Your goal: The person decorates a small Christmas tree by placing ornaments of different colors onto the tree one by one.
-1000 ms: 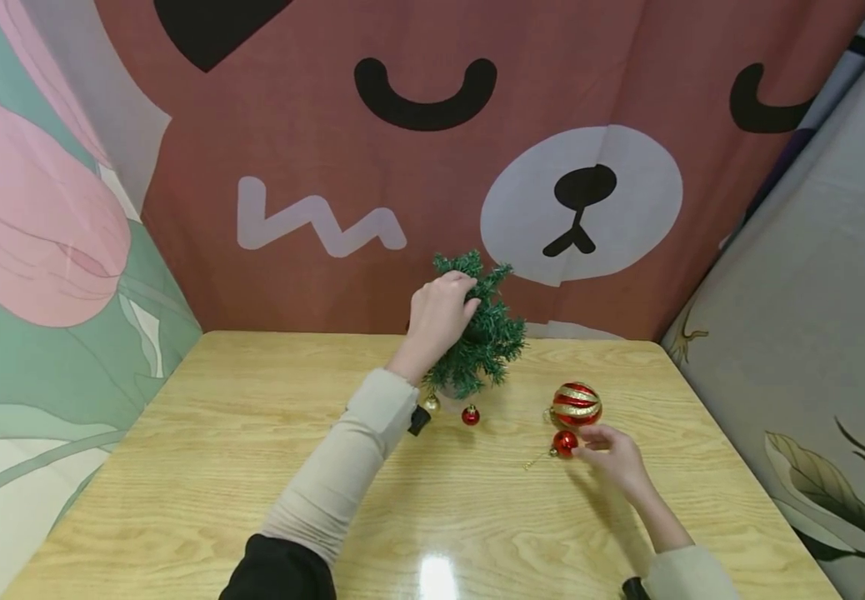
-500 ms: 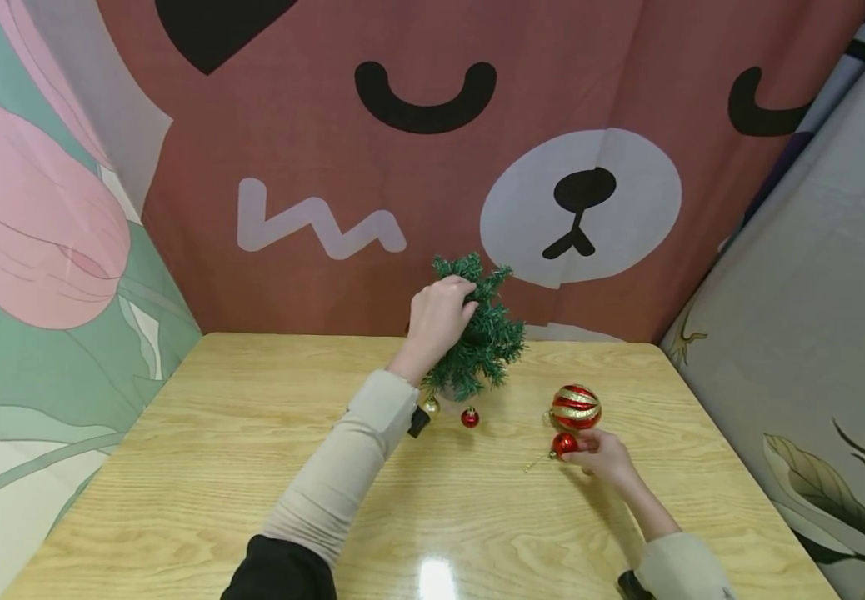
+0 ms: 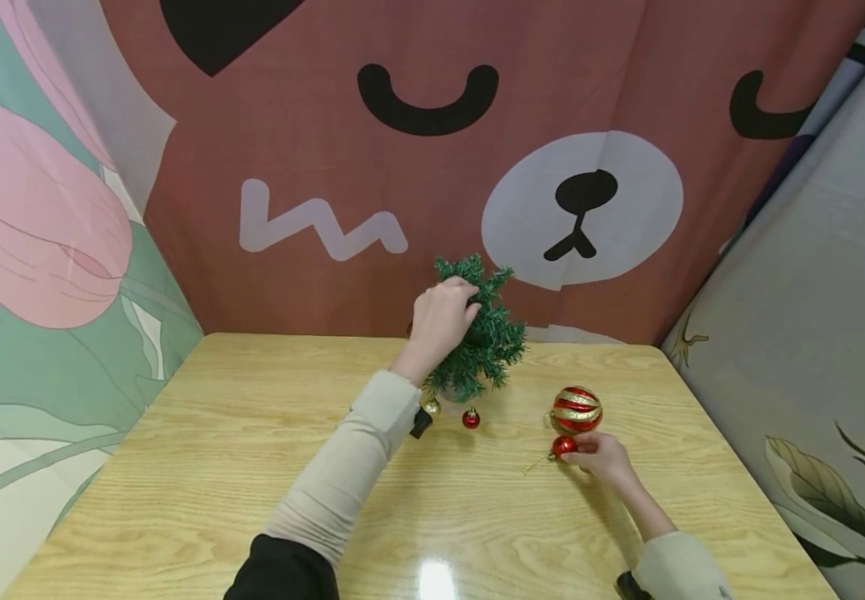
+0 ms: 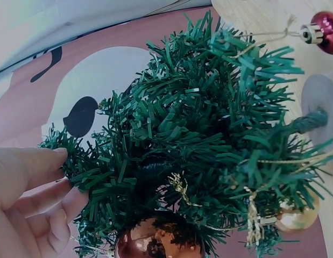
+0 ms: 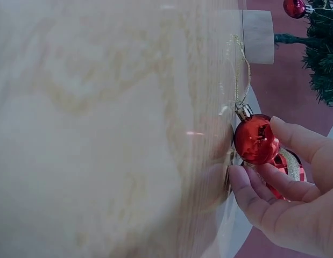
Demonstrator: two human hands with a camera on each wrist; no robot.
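Done: copper bauble hangs in the little tree | now: your left hand fingers grip its top, right hand fingers pinch the small red bauble on the surface | left: striped ball unhung.

From the head camera I see my two arms over the pale wooden tabletop. Each arm wears a long beige knit sleeve with a ribbed cuff that ends at the wrist, leaving my left hand and right hand bare. Nearer to me than the tabletop's front edge, the left sleeve gives way to a black upper layer. A small black device shows at each cuff, the wrist camera mount. I see no rings or gloves.
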